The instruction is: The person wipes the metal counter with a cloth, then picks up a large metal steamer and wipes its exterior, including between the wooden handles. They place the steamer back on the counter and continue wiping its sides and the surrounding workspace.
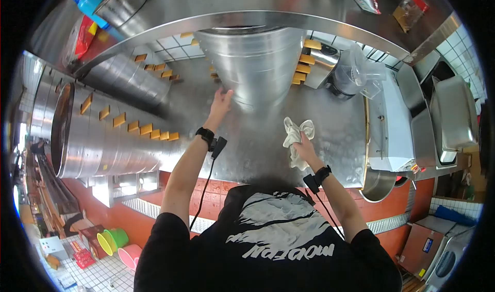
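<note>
— Which step is this?

— Wiping, it appears: the right hand is closed on a white cloth pressed to the steel table mid-surface, while the left hand, fingers spread, braces the steamer stack toward the far edge.

— And next?

— Likely steadying the stack while wiping around its base.

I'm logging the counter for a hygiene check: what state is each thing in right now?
left hand: open, flat against the steamer stack
right hand: shut on the white cloth
white cloth: crumpled, pressed on the steel counter
steamer stack: upright, stacked
side steamer stack: stacked, apart from both hands
plastic bag: crumpled over a dark pot
metal tray: contents not visible
</note>
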Demonstrator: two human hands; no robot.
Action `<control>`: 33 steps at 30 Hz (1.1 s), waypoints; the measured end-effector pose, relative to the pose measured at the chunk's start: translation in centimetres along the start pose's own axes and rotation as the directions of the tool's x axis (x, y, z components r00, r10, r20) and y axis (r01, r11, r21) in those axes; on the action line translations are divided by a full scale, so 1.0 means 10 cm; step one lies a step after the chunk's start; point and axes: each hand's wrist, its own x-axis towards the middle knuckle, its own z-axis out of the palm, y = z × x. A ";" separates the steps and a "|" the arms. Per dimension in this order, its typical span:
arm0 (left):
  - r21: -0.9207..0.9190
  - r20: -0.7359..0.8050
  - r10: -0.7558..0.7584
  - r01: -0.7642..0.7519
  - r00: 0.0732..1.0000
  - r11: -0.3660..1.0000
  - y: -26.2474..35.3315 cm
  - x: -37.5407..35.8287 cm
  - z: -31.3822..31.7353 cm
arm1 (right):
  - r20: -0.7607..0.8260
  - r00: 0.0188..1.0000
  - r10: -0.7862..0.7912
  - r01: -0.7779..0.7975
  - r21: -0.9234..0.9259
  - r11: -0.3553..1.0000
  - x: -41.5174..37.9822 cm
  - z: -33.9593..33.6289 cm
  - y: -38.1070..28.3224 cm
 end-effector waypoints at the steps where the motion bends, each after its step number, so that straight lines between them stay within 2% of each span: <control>1: -0.007 -0.010 -0.010 0.010 1.000 1.000 -0.31 0.05 0.01 | -0.016 0.998 -0.052 0.051 -0.077 0.996 -0.01 0.01 -0.02; 2: 0.110 0.108 0.076 -0.088 0.991 0.990 -0.78 0.16 0.06 | -0.002 0.999 -0.054 0.054 -0.086 0.995 -0.04 0.02 -0.06; 4: 0.297 0.305 0.098 -0.192 0.947 0.935 -1.02 -0.14 0.13 | 0.000 0.994 -0.110 0.108 -0.223 0.969 -0.07 0.03 -0.12; 5: 0.377 0.366 0.045 -0.192 0.929 0.906 -0.94 -0.55 0.21 | 0.020 0.993 -0.118 0.120 -0.231 0.966 -0.07 0.03 -0.10; 7: 0.443 0.480 0.086 -0.326 0.873 0.835 -1.04 -1.14 0.22 | -0.036 0.977 -0.212 0.191 -0.308 0.932 -0.09 0.10 0.00; 9: 0.351 0.556 0.014 -0.250 0.831 0.902 -1.02 -1.59 0.05 | -0.011 0.975 -0.224 0.208 -0.326 0.922 -0.13 0.09 -0.04; 10: 0.355 0.546 0.009 -0.241 0.838 0.903 -1.05 -1.73 -0.07 | -0.011 0.973 -0.229 0.211 -0.343 0.915 -0.14 0.09 -0.03; 12: 0.192 0.446 -0.069 -0.021 0.893 0.981 -1.14 -1.90 -0.41 | -0.025 0.969 -0.246 0.221 -0.358 0.907 -0.14 0.11 -0.03; 13: 0.190 0.442 -0.070 -0.018 0.894 0.982 -1.28 -1.93 -0.61 | -0.049 0.964 -0.260 0.224 -0.376 0.899 -0.14 0.12 -0.02; 15: 0.104 0.111 -0.093 0.081 0.989 0.991 -1.57 -1.94 -1.10 | -0.056 0.963 -0.263 0.217 -0.415 0.883 -0.09 0.14 -0.01; 17: -0.116 -0.101 -0.098 0.087 0.990 0.989 -1.84 -2.01 -1.68 | -0.175 0.966 -0.190 0.079 -0.501 0.862 -0.05 0.28 0.01; 18: -0.214 -0.215 -0.112 0.065 0.970 0.975 -2.09 -2.04 -1.99 | -0.175 0.967 -0.187 0.075 -0.503 0.861 -0.07 0.37 -0.13; 20: -0.350 -0.432 -0.215 0.057 0.876 0.935 -2.44 -2.18 -2.64 | -0.167 0.982 0.094 -0.149 -0.357 0.922 -0.07 0.58 -0.54; 21: -0.393 -0.527 -0.290 0.073 0.799 0.917 -2.56 -2.24 -2.95 | -0.106 0.994 0.013 -0.049 -0.340 0.939 0.00 0.79 -0.52; 22: -0.450 -0.607 -0.299 -0.008 0.736 0.893 -2.77 -2.27 -3.31 | -0.052 0.996 -0.067 0.047 -0.316 0.948 0.06 1.01 -0.47; 23: -0.494 -0.677 -0.315 -0.093 0.665 0.864 -2.98 -2.27 -3.66 | 0.012 0.997 -0.073 0.073 -0.323 0.943 0.08 1.28 -0.54; 25: -0.464 -0.714 -0.297 -0.111 0.634 0.879 -2.81 -2.27 -4.31 | 0.197 0.976 -0.091 0.149 -0.301 0.942 0.02 1.84 -1.00; 26: -0.513 -0.735 -0.298 -0.212 0.609 0.832 -2.74 -2.18 -4.56 | 0.316 0.943 -0.108 0.196 -0.262 0.945 -0.08 2.08 -1.49; 27: -0.549 -0.757 -0.300 -0.317 0.580 0.773 -2.67 -2.04 -4.78 | 0.372 0.915 -0.157 0.258 -0.240 0.936 -0.11 2.34 -1.78; 28: -0.547 -0.755 -0.300 -0.307 0.584 0.779 -2.72 -1.88 -5.02 | 0.425 0.881 -0.210 0.323 -0.212 0.922 -0.09 2.60 -2.00; 29: -0.630 -0.675 -0.226 -0.389 0.702 0.672 -2.78 -1.76 -5.22 | 0.418 0.805 -0.421 0.529 -0.185 0.828 0.04 2.91 -2.04; 30: -0.723 -0.578 -0.146 -0.421 0.803 0.547 -2.86 -1.64 -5.42 | 0.436 0.807 -0.398 0.510 -0.176 0.842 0.10 3.12 -2.20; 31: -0.745 -0.545 -0.131 -0.406 0.828 0.529 -2.82 -1.53 -5.53 | 0.454 0.809 -0.374 0.489 -0.168 0.856 0.16 3.33 -2.36; 33: -0.742 -0.533 -0.137 -0.384 0.835 0.550 -2.76 -1.38 -5.62 | 0.524 0.806 -0.276 0.473 -0.289 0.832 0.26 3.65 -2.58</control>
